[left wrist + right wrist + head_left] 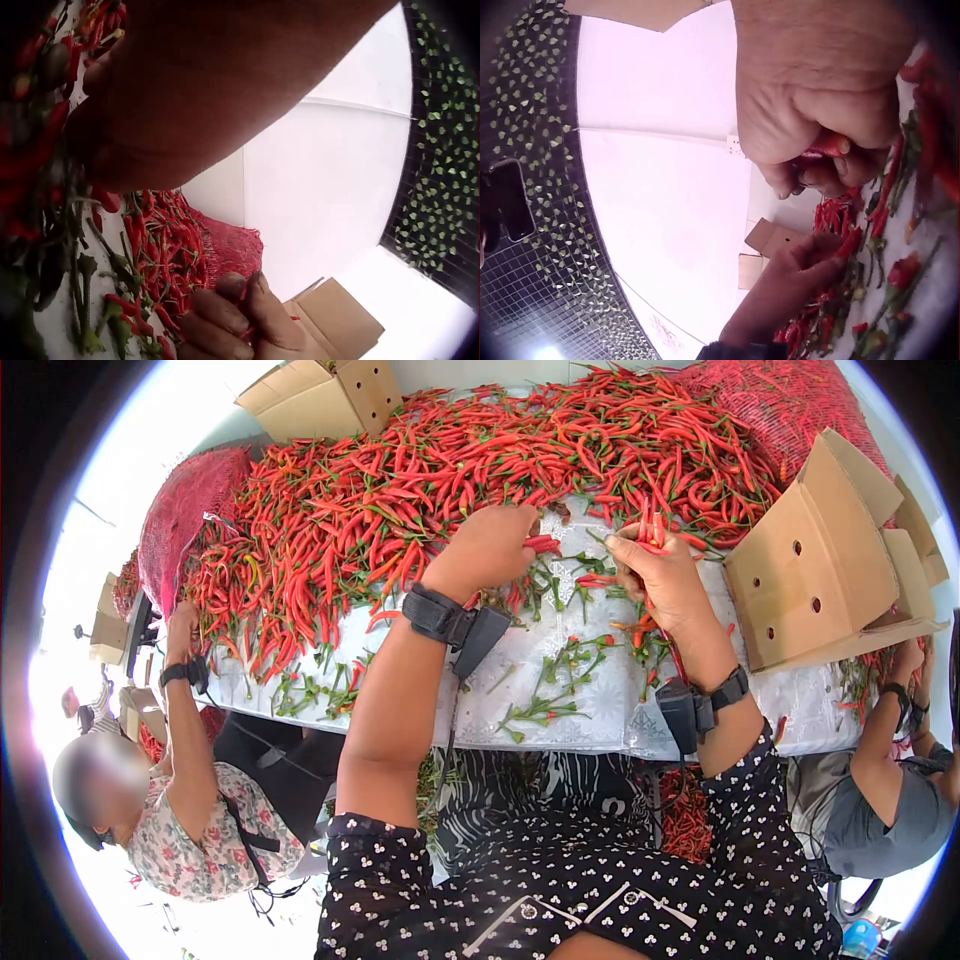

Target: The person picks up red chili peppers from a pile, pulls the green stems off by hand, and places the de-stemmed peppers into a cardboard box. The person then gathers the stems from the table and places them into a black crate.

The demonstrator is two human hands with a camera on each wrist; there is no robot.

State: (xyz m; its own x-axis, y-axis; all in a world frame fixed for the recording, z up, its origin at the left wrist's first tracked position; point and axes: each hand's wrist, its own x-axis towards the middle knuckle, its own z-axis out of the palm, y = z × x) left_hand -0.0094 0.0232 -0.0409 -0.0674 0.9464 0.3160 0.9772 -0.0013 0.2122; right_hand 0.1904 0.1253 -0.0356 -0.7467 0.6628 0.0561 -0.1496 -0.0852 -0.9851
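Observation:
My left hand (pixel 485 550) is at the near edge of the chili pile, fingers curled round a red chili (pixel 542 544) that pokes out past the fingertips. In the right wrist view, that chili (pixel 849 244) sits between thumb and fingers of the left hand (pixel 791 277). Across a small gap, my right hand (pixel 665 575) grips red chilies (pixel 655 530), their ends sticking up by the thumb. Seen up close, the right hand (pixel 817 90) has a chili (pixel 832 146) tucked under its bent fingers. Green stems (pixel 560 675) lie on the white cloth below both hands.
A large heap of red chilies (pixel 480 455) spreads across the table. Red mesh sacks (pixel 190 520) flank it. One cardboard box (pixel 810 560) stands to the right, another box (pixel 325 400) at the back left. Other people work on both sides, including a person in a floral top (pixel 215 840).

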